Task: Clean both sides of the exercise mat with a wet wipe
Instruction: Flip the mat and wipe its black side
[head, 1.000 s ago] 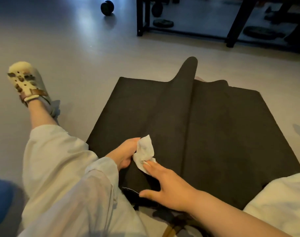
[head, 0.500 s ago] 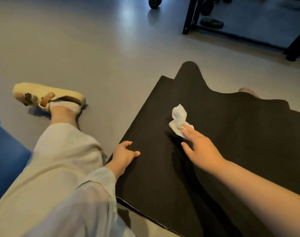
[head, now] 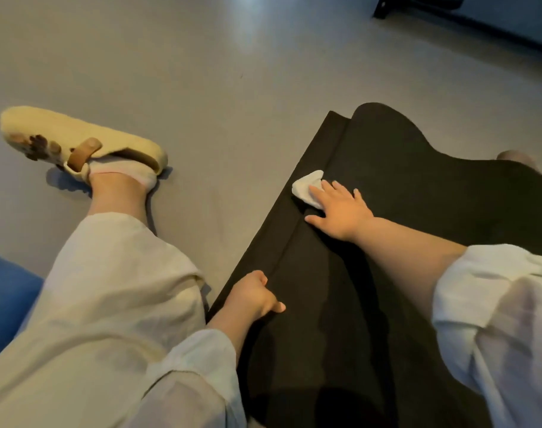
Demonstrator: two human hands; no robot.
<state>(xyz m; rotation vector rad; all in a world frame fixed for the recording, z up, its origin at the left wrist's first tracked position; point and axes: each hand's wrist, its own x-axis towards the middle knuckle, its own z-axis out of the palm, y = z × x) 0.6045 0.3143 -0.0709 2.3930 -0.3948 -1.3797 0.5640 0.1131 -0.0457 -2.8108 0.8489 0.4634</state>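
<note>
A black exercise mat lies on the grey floor, draped over my right leg so it rises in a hump at its far end. A crumpled white wet wipe sits near the mat's left edge. My right hand presses flat on the wipe with straight, spread fingers. My left hand grips the mat's near left edge, fingers curled under a raised fold and thumb on top.
My left leg in pale trousers stretches out to the left, ending in a cream clog on the floor. A blue cushion shows at the lower left. A dark rack foot stands at the top right.
My right hand has pushed the wipe farther away and leftward, to the mat's left edge. My left hand went from resting on the mat to gripping its edge fold. The view swung left.
</note>
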